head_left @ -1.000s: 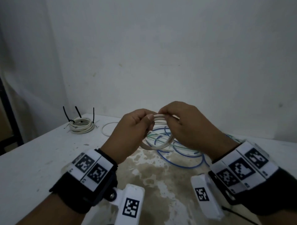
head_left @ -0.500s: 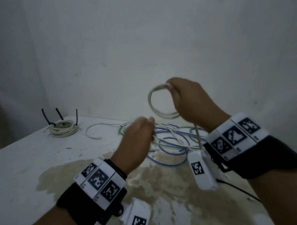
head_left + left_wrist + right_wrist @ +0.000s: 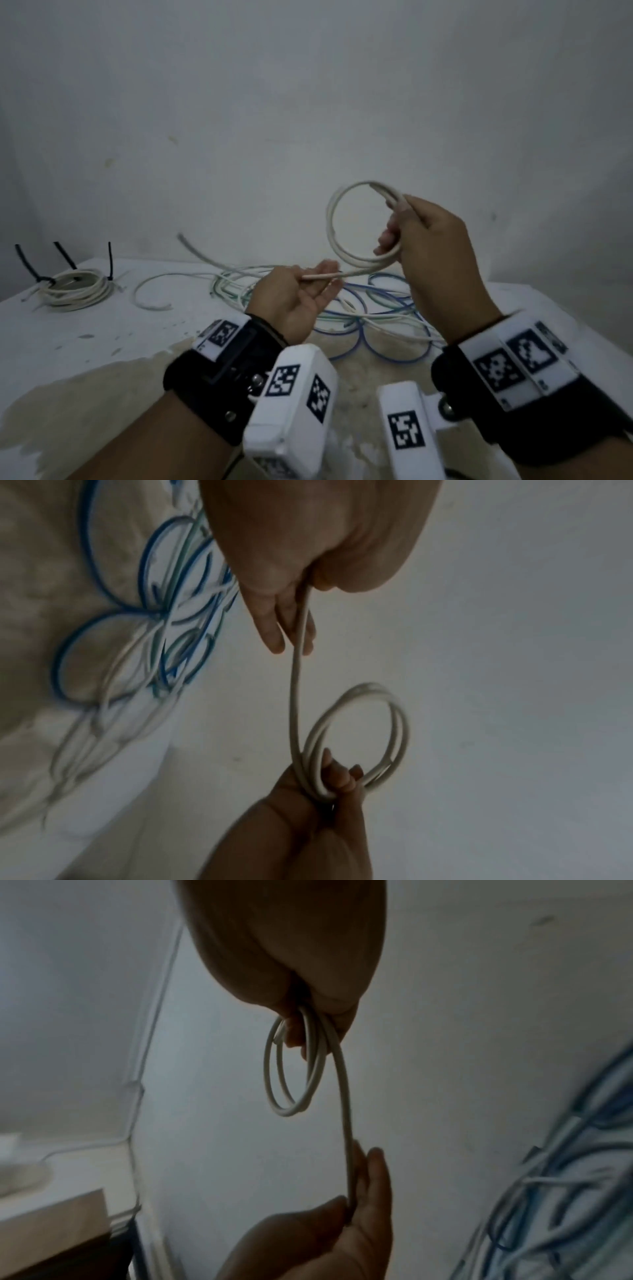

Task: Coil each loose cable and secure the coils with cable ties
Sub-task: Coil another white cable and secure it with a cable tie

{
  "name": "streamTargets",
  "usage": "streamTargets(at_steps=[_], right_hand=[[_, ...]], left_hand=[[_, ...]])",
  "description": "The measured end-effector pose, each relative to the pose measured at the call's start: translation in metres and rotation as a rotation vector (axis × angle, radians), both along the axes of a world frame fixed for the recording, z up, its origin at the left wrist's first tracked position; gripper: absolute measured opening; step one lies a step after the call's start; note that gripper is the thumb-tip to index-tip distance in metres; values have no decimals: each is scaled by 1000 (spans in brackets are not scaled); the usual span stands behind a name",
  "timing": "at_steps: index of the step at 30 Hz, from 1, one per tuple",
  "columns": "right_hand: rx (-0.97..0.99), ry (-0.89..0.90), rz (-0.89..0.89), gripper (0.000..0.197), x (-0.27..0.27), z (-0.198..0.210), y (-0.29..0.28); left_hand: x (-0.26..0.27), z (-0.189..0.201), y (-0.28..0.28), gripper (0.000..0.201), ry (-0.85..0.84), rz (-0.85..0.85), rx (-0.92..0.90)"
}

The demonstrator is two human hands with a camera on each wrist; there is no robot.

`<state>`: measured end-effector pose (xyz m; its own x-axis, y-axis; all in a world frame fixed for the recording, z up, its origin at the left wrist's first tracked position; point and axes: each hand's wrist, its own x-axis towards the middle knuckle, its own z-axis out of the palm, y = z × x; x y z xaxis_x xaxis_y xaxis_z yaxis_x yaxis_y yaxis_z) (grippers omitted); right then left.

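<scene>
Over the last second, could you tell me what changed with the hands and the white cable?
The hands came apart: the right hand lifted the white coil up and rightward, while the left hand let go of the coil, dropped lower and now pinches the trailing strand. The tied coil and loose cables stayed on the table.

Your right hand [image 3: 428, 253] grips a white cable [image 3: 334, 233] wound in a small upright coil; its tail runs to your left hand's [image 3: 294, 301] fingertips [image 3: 329, 265]. Below your fingers, loose blue, green and white cables [image 3: 342, 308] lie tangled.
</scene>
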<state>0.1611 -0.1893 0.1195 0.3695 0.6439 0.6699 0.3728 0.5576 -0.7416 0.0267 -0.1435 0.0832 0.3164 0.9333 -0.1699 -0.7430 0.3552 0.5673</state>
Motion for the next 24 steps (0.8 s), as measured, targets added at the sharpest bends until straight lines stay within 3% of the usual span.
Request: streamTargets(at_steps=[5, 8, 13, 17, 22, 24], right_hand=[[-91, 512, 210, 35, 19, -42, 4], [-98, 624, 289, 34, 21, -60, 7], [-212, 383, 145, 14, 19, -96, 15], [-275, 238, 71, 18, 14, -119, 14], [-331, 104, 81, 24, 13, -125, 9], [-369, 57, 89, 23, 11, -129, 9]], left_hand=[[10, -30, 2, 23, 145, 161, 70], [12, -49, 4, 37, 206, 186, 91], [11, -67, 2, 20, 503, 290, 274], [6, -81, 6, 20, 531, 331, 347], [-3, -87, 12, 21, 542, 268, 426], [-5, -91, 14, 24, 634, 253, 494]])
